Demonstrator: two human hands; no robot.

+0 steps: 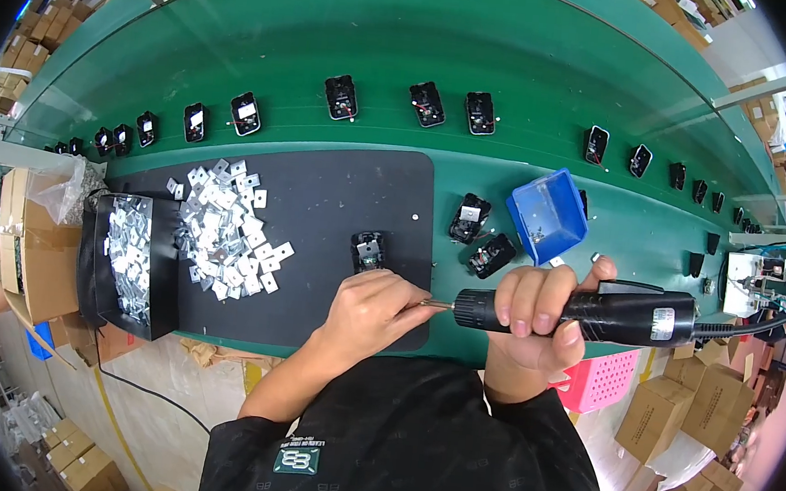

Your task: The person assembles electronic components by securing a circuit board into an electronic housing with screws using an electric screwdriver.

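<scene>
While right fingers (pixel 527 299) grasp electric screwdriver (pixel 630 319), left fingers (pixel 413 314) pinch bit (pixel 442 304); bit pointing left

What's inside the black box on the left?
The black box holds a heap of silvery metal plates; its bottom and whatever lies beneath the top layer are hidden.

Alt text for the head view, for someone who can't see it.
A person's right grip holds a black cylindrical corded electric screwdriver sideways, the left grip pinched at its thin metal bit. Just beyond, a small open black plastic housing lies on a dark grey mat, right of a heap of silver metal plates; similar housings line the green surface behind.
</scene>
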